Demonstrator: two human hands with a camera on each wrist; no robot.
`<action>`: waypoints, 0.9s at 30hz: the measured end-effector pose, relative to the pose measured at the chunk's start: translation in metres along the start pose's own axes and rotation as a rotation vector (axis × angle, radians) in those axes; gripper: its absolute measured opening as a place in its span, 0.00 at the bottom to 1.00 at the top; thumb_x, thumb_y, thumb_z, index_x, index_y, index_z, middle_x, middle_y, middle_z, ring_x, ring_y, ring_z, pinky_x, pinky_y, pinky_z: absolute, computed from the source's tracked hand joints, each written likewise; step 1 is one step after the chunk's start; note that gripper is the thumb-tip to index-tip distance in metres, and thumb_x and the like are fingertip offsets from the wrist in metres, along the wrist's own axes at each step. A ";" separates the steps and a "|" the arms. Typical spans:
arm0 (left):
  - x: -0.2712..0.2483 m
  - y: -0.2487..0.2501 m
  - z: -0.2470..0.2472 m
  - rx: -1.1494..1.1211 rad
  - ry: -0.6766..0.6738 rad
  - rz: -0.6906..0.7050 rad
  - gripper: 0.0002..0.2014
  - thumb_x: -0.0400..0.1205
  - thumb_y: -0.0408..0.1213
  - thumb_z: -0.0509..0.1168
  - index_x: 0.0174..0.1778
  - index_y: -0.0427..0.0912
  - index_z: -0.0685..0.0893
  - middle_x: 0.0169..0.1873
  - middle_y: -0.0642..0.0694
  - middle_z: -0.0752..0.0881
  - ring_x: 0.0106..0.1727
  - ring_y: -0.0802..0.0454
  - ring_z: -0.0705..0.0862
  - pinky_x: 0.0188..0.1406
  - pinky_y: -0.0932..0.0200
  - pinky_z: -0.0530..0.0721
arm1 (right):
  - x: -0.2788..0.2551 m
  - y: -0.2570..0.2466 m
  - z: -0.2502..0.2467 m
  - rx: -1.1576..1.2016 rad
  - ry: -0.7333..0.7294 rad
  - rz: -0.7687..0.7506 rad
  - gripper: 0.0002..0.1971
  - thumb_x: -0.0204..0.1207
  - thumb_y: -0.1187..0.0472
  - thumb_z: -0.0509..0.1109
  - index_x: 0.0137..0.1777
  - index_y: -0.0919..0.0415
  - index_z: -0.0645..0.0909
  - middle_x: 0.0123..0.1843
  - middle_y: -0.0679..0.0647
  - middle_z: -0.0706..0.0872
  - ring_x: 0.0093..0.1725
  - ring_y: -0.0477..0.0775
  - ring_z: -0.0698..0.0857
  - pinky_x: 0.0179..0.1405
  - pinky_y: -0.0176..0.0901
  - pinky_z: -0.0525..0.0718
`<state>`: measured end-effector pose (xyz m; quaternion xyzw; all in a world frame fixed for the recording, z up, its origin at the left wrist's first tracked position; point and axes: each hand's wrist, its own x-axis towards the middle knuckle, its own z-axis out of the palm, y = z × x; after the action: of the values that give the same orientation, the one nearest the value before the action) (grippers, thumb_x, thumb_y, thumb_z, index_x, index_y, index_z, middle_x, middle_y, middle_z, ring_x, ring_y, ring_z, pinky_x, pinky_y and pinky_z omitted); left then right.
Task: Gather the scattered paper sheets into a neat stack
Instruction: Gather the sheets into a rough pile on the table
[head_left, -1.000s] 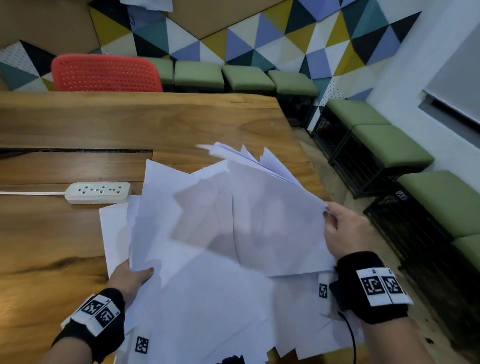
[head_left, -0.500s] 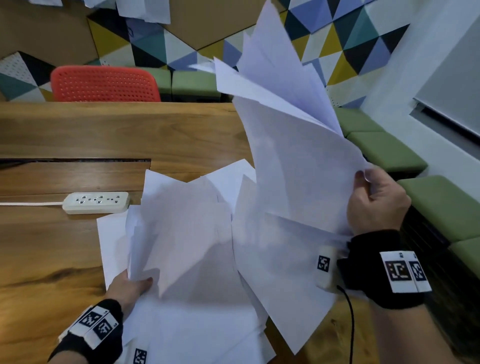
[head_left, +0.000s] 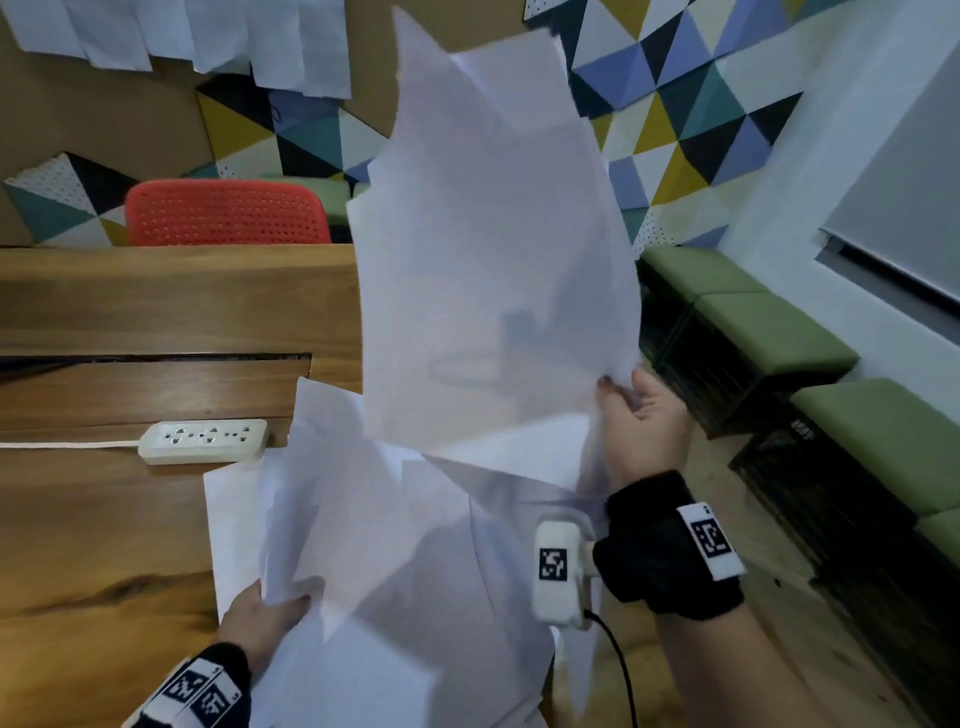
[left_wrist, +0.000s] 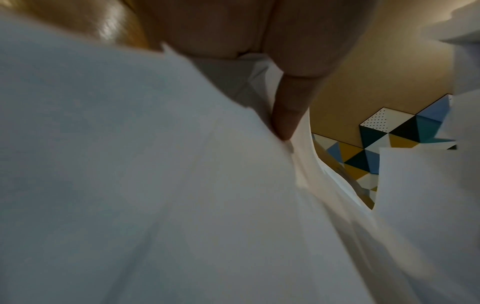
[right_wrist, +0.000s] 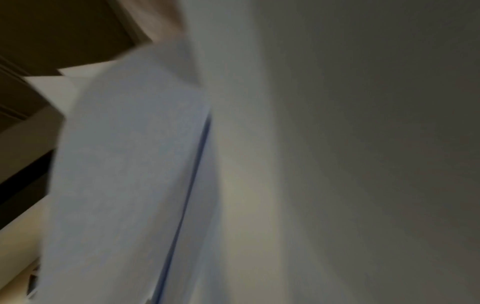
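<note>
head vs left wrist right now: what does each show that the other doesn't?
Head only: right hand holding a raised bunch of sheets by one edge, power strip, red chair, green benches.
Left wrist only: close-up of the left hand's thumb pressed onto paper.
Both: left hand on the loose sheets, wooden table, triangle-patterned wall.

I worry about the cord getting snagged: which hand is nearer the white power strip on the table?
Left. The left hand grips sheets just below and right of the power strip; the right hand holds raised sheets beyond the table's right edge.
</note>
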<state>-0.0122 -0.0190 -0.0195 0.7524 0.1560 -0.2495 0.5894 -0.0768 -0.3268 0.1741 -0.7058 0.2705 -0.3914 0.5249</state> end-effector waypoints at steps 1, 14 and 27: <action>0.000 0.000 0.000 -0.015 -0.015 -0.009 0.20 0.67 0.37 0.77 0.51 0.33 0.83 0.42 0.31 0.89 0.45 0.32 0.87 0.49 0.43 0.85 | -0.005 0.006 0.002 0.033 -0.020 0.077 0.13 0.77 0.72 0.64 0.59 0.70 0.83 0.52 0.57 0.88 0.44 0.38 0.86 0.53 0.32 0.83; 0.004 0.004 -0.014 -0.107 -0.095 -0.119 0.15 0.77 0.28 0.69 0.59 0.30 0.79 0.51 0.30 0.87 0.53 0.31 0.85 0.57 0.39 0.81 | -0.055 0.102 -0.008 -0.143 -0.384 0.623 0.06 0.75 0.72 0.64 0.41 0.75 0.80 0.39 0.61 0.83 0.41 0.55 0.79 0.43 0.47 0.76; 0.005 0.006 -0.017 -0.325 -0.106 -0.242 0.44 0.65 0.65 0.72 0.71 0.41 0.75 0.64 0.36 0.83 0.66 0.33 0.80 0.70 0.34 0.72 | -0.084 0.123 -0.005 -0.346 -0.668 0.685 0.07 0.77 0.68 0.65 0.41 0.57 0.81 0.43 0.56 0.87 0.47 0.57 0.84 0.49 0.43 0.80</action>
<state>-0.0016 -0.0049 -0.0141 0.6092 0.2521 -0.3291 0.6760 -0.1236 -0.3001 0.0348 -0.7397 0.3646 0.1009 0.5565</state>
